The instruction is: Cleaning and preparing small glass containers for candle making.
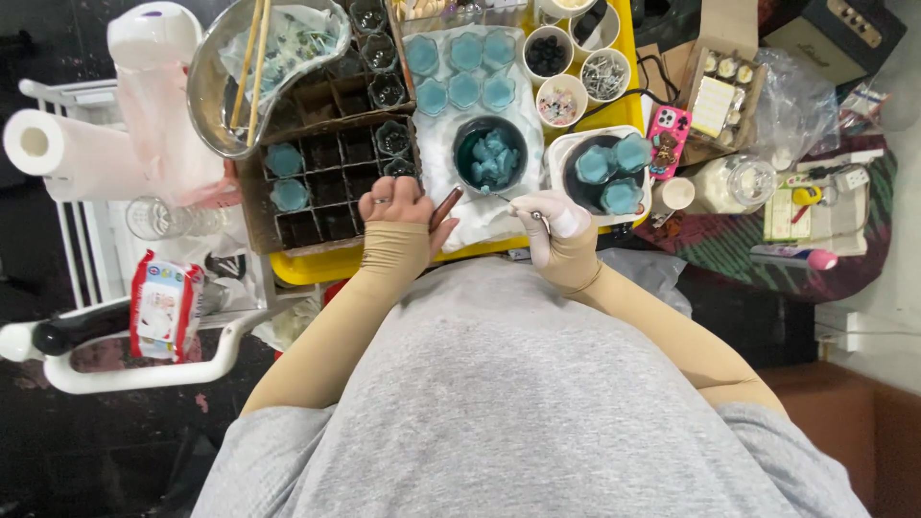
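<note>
Right hand (554, 230) clamped on a thin metal tool (506, 200) pointing up-left into the dark bowl (489, 155) of blue pieces just ahead; left hand (398, 206) grips a brown stick (445, 207) left of bowl.

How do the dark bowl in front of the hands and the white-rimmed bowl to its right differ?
The dark bowl is heaped with many small teal pieces; the white-rimmed bowl holds three larger, flower-shaped teal pieces. The dark bowl sits on the white cloth; the white-rimmed bowl stands off it, at the yellow tray edge. The right hand points a thin tool toward the dark bowl, not the white-rimmed one. Both are round with dark interiors.
</note>
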